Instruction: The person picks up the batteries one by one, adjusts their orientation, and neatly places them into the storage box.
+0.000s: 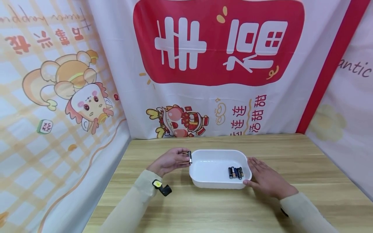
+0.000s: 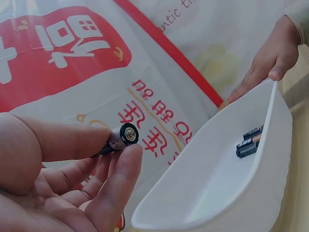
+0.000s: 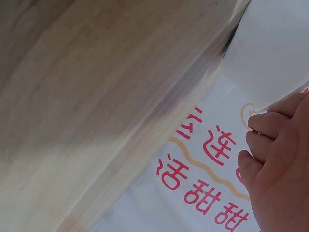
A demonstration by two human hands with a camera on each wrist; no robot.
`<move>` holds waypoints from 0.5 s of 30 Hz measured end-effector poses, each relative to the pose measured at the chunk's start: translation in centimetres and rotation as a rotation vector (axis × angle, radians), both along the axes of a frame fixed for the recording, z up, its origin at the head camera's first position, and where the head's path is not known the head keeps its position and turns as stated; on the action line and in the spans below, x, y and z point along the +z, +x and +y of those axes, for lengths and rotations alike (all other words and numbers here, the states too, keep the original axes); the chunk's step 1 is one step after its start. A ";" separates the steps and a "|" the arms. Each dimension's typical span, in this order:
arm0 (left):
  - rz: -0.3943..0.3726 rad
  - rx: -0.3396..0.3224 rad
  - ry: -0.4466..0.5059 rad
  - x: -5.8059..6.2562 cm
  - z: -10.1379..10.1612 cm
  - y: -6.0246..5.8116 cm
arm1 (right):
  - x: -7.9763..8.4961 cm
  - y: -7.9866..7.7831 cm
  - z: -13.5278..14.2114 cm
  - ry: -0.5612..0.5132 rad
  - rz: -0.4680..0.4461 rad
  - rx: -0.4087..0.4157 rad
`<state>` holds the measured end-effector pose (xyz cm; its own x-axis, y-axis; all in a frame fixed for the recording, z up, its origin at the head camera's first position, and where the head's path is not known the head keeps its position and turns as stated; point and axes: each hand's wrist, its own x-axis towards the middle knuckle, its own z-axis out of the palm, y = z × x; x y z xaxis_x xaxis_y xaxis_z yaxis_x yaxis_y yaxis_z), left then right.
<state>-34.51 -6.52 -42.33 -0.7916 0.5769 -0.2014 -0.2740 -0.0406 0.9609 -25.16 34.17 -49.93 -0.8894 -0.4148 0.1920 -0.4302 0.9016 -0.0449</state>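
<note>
White and deep-sided, a rounded-corner dish (image 1: 209,165) sits on the wood-grain counter (image 1: 172,207), just right of the left hand (image 1: 174,159), which pinches one cylindrical battery (image 1: 190,157) beside the rim. The right hand (image 1: 263,177) lays extended fingers along the opposite end wall, thumb at the rim; loose batteries (image 1: 235,172) lie inside, nearest that hand. The step seems to be transferring batteries singly, though whether in or out I cannot tell. Next, a steady pinch clear of the rim seems called for, dish kept braced.
</note>
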 end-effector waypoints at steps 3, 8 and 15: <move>0.003 -0.023 0.006 0.3 1.0 0.1 | 0.0 0.1 0.0 -0.009 -0.010 -0.005; 0.006 -0.040 0.020 0.3 2.4 0.2 | 0.1 0.1 0.0 -0.012 -0.019 -0.013; -0.013 -0.030 0.027 -0.1 3.9 0.2 | -0.1 0.0 0.2 -0.013 -0.020 -0.011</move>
